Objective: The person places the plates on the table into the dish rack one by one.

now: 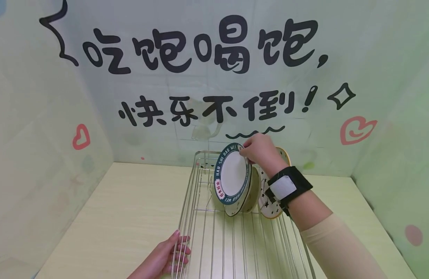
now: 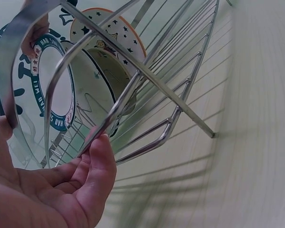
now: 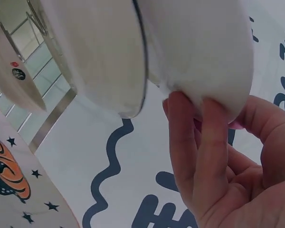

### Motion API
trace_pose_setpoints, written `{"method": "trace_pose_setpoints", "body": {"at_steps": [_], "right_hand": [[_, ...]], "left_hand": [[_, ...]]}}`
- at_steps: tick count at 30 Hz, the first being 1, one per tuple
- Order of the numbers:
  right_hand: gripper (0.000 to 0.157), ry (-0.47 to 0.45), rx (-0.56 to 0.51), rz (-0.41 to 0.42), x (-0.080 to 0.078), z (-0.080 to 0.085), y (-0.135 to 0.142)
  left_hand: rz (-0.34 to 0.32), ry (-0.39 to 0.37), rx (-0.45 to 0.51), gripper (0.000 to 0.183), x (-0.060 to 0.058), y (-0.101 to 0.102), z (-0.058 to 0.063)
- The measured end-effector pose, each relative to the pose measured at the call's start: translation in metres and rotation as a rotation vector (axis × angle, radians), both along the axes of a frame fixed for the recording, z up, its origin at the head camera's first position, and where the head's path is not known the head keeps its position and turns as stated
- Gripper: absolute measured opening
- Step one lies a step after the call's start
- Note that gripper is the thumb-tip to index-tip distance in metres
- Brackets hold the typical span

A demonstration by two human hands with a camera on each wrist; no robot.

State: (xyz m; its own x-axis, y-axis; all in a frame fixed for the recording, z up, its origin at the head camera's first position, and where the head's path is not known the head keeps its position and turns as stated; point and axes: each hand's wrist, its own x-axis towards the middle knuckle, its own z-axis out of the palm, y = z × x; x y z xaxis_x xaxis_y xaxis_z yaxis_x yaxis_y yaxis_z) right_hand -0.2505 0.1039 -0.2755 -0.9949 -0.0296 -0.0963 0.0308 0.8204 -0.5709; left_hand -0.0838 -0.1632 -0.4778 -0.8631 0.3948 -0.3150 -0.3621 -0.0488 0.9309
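Note:
My right hand [image 1: 261, 151] pinches the upper rim of a round white plate [image 1: 233, 174] with a blue-green lettered border. Fingers [image 3: 183, 142] of that hand press on the plate's pale underside in the right wrist view. The plate stands tilted on edge at the far end of a wire dish rack [image 2: 180, 107]. Right behind it is a pale bowl [image 2: 92, 78] with a dark rim, also on its side. My left hand [image 1: 162, 255] grips the rack's left side near the front, its fingertips showing between the wires.
To the right of the bowls leans a star-patterned plate [image 1: 270, 207] with an orange rim. Another bowl [image 1: 253, 193], olive-beige, stands between. A pale wooden table [image 1: 123, 209] carries the rack. Printed walls [image 1: 214, 85] close off the back and both sides.

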Motion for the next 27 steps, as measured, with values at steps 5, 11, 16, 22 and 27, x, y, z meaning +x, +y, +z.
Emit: {"method": "trace_pose_setpoints", "body": {"at_steps": [5, 11, 16, 22, 27], "right_hand": [[0.015, -0.060, 0.030, -0.001, -0.004, 0.006, -0.006], [0.015, -0.091, -0.011, 0.016, -0.004, 0.002, -0.007], [0.015, -0.039, -0.068, 0.032, -0.004, -0.006, -0.007], [0.014, 0.012, -0.090, 0.021, -0.004, -0.014, -0.006], [0.013, 0.031, -0.111, 0.009, -0.004, -0.019, -0.010]], "left_hand": [[0.005, -0.009, 0.005, 0.071, -0.001, -0.001, 0.000], [0.002, 0.004, -0.002, 0.071, 0.000, -0.001, 0.000], [0.007, 0.004, -0.005, 0.071, 0.000, -0.001, 0.000], [0.004, 0.002, 0.002, 0.070, 0.000, 0.000, -0.001], [0.006, -0.009, 0.003, 0.070, -0.001, 0.000, -0.002]]}}
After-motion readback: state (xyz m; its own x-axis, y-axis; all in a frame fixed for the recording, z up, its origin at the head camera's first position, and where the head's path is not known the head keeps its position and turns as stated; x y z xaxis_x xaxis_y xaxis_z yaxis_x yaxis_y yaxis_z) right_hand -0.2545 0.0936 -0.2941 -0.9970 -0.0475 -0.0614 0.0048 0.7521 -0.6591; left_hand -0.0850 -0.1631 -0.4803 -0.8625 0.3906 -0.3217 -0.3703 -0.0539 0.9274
